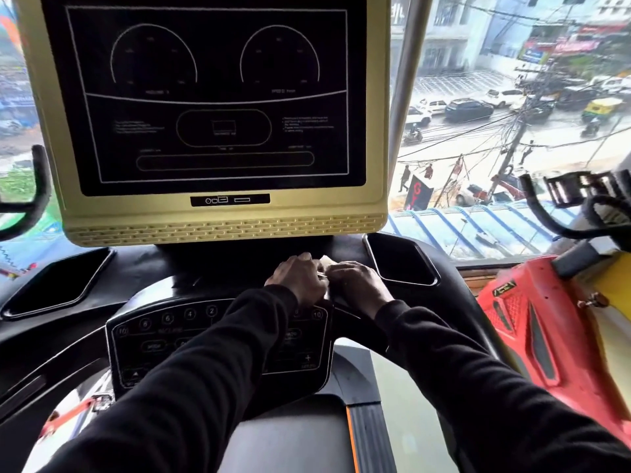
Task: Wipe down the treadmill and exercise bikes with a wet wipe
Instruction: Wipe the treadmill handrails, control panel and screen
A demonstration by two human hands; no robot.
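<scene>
While over the treadmill (205, 295); both hands (327, 281) pinch wet wipe (326, 260)

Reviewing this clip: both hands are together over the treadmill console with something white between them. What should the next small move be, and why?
Probably spread the wet wipe open and lay it on the console. Left hand and right hand both pinch the wipe, which looks bunched and held just above the dark surface, not flat against it. No wiping contact shows yet, so opening it seems the likely step before the first stroke.
</scene>
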